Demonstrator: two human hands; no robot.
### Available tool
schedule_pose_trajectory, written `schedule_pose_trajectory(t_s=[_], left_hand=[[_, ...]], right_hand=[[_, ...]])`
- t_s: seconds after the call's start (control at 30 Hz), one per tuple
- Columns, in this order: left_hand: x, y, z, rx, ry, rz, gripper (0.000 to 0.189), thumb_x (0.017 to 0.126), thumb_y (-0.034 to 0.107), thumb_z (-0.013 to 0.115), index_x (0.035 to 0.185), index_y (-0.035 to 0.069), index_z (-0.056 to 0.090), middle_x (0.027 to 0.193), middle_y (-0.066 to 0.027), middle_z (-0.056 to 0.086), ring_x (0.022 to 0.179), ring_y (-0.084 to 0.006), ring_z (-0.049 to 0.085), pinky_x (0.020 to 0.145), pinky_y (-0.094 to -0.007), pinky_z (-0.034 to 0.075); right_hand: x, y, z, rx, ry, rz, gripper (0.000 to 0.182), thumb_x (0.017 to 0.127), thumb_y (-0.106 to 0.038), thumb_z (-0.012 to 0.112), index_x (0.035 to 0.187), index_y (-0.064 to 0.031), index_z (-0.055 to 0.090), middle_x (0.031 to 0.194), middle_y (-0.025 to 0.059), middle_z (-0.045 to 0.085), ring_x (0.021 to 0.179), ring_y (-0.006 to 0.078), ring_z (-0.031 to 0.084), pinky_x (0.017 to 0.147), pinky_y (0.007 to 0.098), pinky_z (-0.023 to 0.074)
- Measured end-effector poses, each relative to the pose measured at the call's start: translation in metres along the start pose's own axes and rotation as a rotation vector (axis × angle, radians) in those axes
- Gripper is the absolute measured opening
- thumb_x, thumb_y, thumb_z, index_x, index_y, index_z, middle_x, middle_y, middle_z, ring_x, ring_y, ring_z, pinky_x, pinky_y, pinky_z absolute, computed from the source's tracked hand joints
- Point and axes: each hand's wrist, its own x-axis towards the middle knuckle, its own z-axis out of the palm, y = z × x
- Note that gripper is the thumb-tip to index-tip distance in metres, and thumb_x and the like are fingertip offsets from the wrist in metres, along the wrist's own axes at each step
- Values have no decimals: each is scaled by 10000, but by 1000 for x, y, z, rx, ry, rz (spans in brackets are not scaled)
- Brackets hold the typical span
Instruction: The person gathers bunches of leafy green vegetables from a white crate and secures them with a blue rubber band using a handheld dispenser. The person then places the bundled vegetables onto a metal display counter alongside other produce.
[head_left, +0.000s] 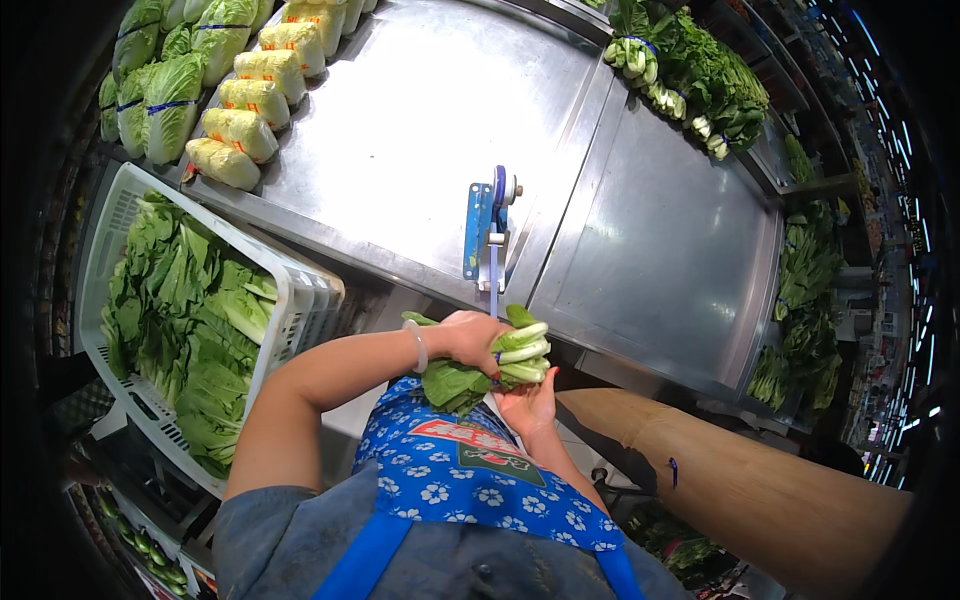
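Observation:
In front of my apron I hold a bunch of leafy greens (523, 352), its pale stem ends pointing right and its leaves left. My left hand (471, 337) grips the bunch from above, around where the stems meet the leaves. Below the stems, my right hand (529, 405) cups the bunch, thumb up beside the cut ends. Purple tape shows around the stems, partly hidden by my fingers. From a blue tape dispenser (477, 232) at the metal counter's edge, a strip of purple tape (493, 281) runs down to the bunch.
A white plastic crate (296, 281) of loose greens stands left. Wrapped cabbages (251, 101) and taped cabbages (171, 112) line the steel counter (360, 180). Bunched greens (682, 75) lie at the far right. A brown cylindrical surface (735, 465) extends beside my right arm, bearing a tape scrap (673, 472).

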Motion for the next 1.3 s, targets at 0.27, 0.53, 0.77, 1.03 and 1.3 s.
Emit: schedule_pose_trajectory(t_s=[0.27, 0.53, 0.77, 1.03, 1.3], left_hand=[[8, -23, 112, 32, -244, -115, 625, 602, 364, 840, 1177, 177, 682, 1014, -143, 725, 974, -334, 685, 811, -428, 534], [12, -14, 116, 157, -302, -149, 584, 658, 338, 814, 1199, 188, 651, 979, -124, 721, 962, -328, 683, 797, -441, 530], [15, -21, 122, 226, -313, -174, 552, 664, 317, 817, 1169, 163, 656, 969, -113, 724, 944, -324, 695, 774, -452, 538], [-32, -32, 146, 566, 85, -230, 317, 863, 158, 596, 1161, 62, 650, 956, -135, 696, 914, -285, 684, 755, -391, 532], [-55, -39, 35, 874, 1106, -357, 255, 835, 139, 568, 1070, 73, 638, 1006, -139, 613, 939, -290, 587, 809, -397, 479]], right_hand=[[68, -59, -66, -1012, 278, -383, 318, 957, -243, 669, 1189, -25, 679, 908, 27, 728, 732, 78, 629, 648, 209, 469], [136, -32, 62, -1134, -42, -205, 105, 860, -109, 772, 888, -12, 744, 762, 42, 702, 618, 85, 587, 564, 223, 446], [147, -9, 68, -1593, 291, -457, 91, 852, -53, 755, 792, 6, 722, 684, 44, 682, 546, 95, 556, 519, 243, 431], [108, 19, 100, -1345, -159, -653, 105, 832, -84, 732, 807, 17, 718, 697, 56, 699, 628, 90, 598, 593, 264, 473], [45, 40, 306, -1282, -597, -996, 74, 881, -27, 688, 882, 47, 692, 792, 68, 722, 721, 86, 633, 683, 238, 511]])
